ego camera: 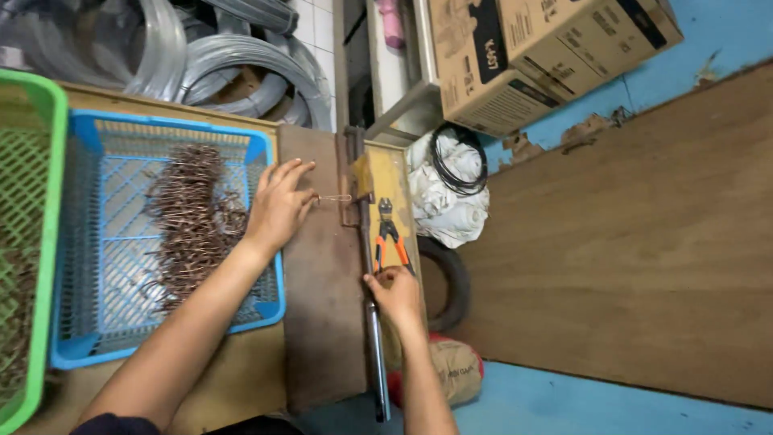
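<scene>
A green mesh basket [32, 242] sits beside a blue plastic basket [88, 242] heaped with coppery bent wire pieces [193, 217]. The left hand [278, 205] pinches a thin wire loop [334, 198] at its fingertips, its long axis pointing right toward the metal jig [354, 189]. The right hand [396, 294] is closed around a steel lever [377, 354], just below orange-handled pliers [390, 238].

This is a small metal workshop. Coils of galvanised wire [233, 60] are piled in the upper left of the frame. A blue plastic basket [88, 242] at left holds a heap of bent rusty wire pieces [193, 217]. Orange-handled pliers [389, 234] lie at centre on a worn tabletop [322, 322]. Cardboard boxes [515, 56] are stacked at upper right above a peeling blue floor [725, 32].
</scene>
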